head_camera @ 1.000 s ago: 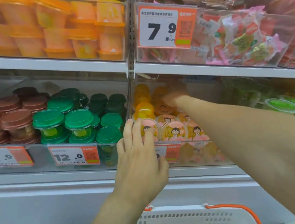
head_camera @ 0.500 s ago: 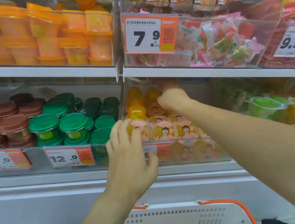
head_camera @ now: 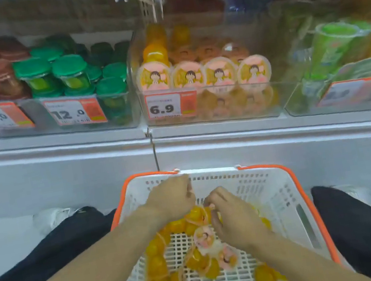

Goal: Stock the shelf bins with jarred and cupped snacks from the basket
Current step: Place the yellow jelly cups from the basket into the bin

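Both my hands were down in the white basket [head_camera: 286, 197], near its far wall. My left hand [head_camera: 172, 200] was curled; what it held I cannot tell. My right hand [head_camera: 232, 216] pinched a yellow jelly cup [head_camera: 198, 213]; more cups [head_camera: 157, 268] lay across the basket floor.

The basket [head_camera: 286, 199] is white plastic with a lattice of holes, and its rim is orange plastic. The cups [head_camera: 189, 76] have glossy printed foil lids. The bins [head_camera: 259, 100] are clear, shiny plastic. The jars [head_camera: 71, 77] look like glass with green plastic caps. The shelf [head_camera: 59, 162] is smooth, white painted metal.
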`<state>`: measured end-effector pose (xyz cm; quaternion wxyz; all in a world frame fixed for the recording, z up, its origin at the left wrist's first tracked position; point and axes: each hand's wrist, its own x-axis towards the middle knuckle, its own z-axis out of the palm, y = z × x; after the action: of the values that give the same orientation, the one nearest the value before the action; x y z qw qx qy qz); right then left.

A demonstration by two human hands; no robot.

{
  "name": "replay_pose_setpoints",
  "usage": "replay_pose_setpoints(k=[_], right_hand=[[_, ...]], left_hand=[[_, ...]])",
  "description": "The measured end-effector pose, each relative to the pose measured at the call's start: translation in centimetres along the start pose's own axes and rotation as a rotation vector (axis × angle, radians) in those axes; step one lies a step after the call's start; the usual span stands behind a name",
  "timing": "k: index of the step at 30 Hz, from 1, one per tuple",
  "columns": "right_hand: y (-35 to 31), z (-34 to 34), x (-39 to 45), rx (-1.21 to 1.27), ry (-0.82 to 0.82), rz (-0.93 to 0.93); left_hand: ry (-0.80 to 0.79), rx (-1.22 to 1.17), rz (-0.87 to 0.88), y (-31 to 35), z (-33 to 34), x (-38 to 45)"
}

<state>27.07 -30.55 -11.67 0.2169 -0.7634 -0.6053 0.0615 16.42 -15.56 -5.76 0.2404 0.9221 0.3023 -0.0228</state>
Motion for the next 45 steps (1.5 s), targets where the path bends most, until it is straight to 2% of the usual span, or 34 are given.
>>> replay_pose_setpoints(k=[2, 4, 7, 12, 15, 18, 23, 28, 31, 33, 36, 38, 41, 45], right_hand=[[1.4, 3.3, -2.6, -0.004, -0.254, 0.162], [2.6, 5.8, -4.6, -0.007, -0.469, 0.288], [4.1, 8.2, -6.9, 0.0, -0.645, 0.427], [6.6, 10.4, -8.1, -0.01, -0.741, 0.55], [7.2, 11.6, -8.0, -0.005, -0.703, 0.594], [7.3, 12.6, -7.3, -0.062, -0.672, 0.551], [6.8, 13.3, -6.4, -0.158, -0.7, 0.428], [7.0, 12.3, -6.5, -0.133, -0.855, 0.378], [6.7, 9.6, -5.6, 0.145, -0.793, 0.556], [6.2, 7.0, -4.5, 0.384, -0.686, 0.658], [4.7, 2.0, -2.9, 0.733, -0.517, 0.725], [3.9, -0.9, -2.4, 0.989, -0.375, 0.747], [3.0, -4.4, -2.1, 1.326, -0.241, 0.699], [1.2, -7.0, -1.8, 1.513, -0.154, 0.656]], left_hand=[[-0.264, -0.041, -0.118, -1.9, 4.9, -0.8], [-0.438, -0.133, -0.279, -4.1, 10.3, -1.9], [-0.575, -0.059, -0.387, -6.5, 18.1, -3.3], [-0.453, -0.091, -0.483, -6.8, 23.6, -4.2], [-0.358, -0.129, -0.574, -6.6, 24.1, -3.1], [-0.265, -0.197, -0.68, -6.9, 24.1, -2.2], [-0.309, -0.442, -0.774, -7.0, 23.0, -1.8], [-0.451, -0.621, -0.652, -6.9, 18.6, -2.4], [-0.522, -0.836, -0.638, -7.1, 15.2, -2.2], [-0.556, -1.017, -0.629, -6.6, 12.3, -2.2], [-0.658, -1.131, -0.542, -5.3, 7.6, -1.6], [-0.755, -1.121, -0.442, -4.0, 4.3, -1.2], [-0.934, -0.954, -0.308, -1.3, 0.1, -0.7], [-0.997, -0.783, -0.157, 2.4, -3.3, -0.8]])
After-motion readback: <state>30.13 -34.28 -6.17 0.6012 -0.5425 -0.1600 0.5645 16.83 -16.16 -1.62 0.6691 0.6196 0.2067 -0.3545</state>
